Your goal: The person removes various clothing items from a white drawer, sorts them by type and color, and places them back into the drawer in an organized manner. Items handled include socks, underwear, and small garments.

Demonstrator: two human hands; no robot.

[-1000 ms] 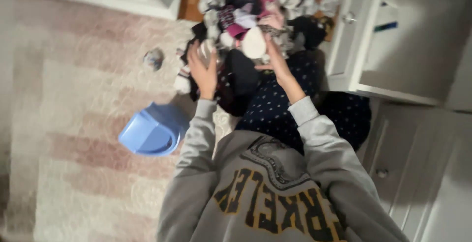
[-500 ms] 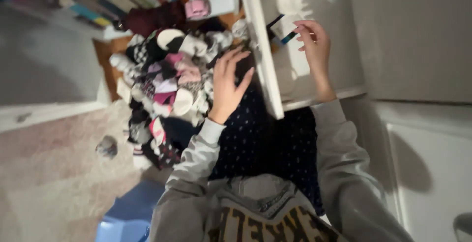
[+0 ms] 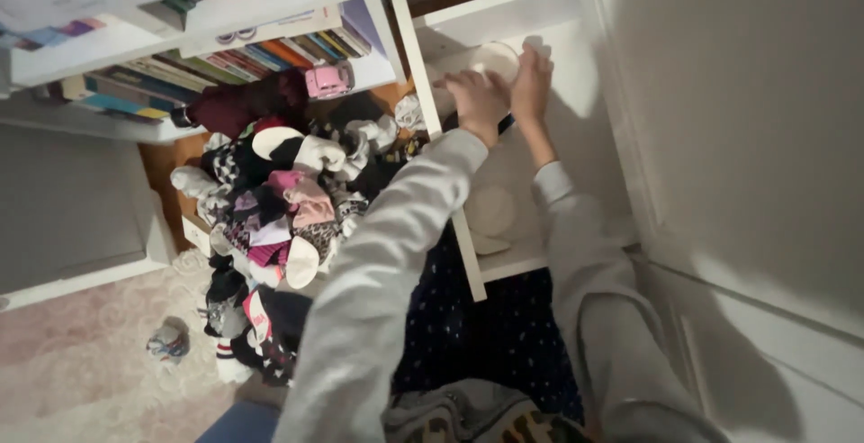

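Observation:
Both of my hands are inside an open white drawer (image 3: 508, 263). My left hand (image 3: 475, 96) curls over a pale round bundle (image 3: 497, 58) at the drawer's back. Pressed against that bundle's right side is my right hand (image 3: 533, 74); its grip is hidden. Two more pale round bundles (image 3: 490, 213) lie nearer the drawer's front. A big heap of mixed socks (image 3: 279, 200), pink, white, black and patterned, sits on the floor left of the drawer. My grey sleeves and dark dotted trousers (image 3: 477, 335) fill the lower frame.
A white bookshelf (image 3: 108, 51) with a row of books and a pink toy car (image 3: 327, 80) stands behind the heap. One balled sock (image 3: 168, 342) lies alone on the pale rug. A blue bin's edge (image 3: 238, 420) shows at the bottom. White cabinet fronts (image 3: 747, 182) rise on the right.
My view swung from the rug and sock heap to the drawer. First my right hand, then my left, left the heap and went into the drawer, meeting at the pale bundle.

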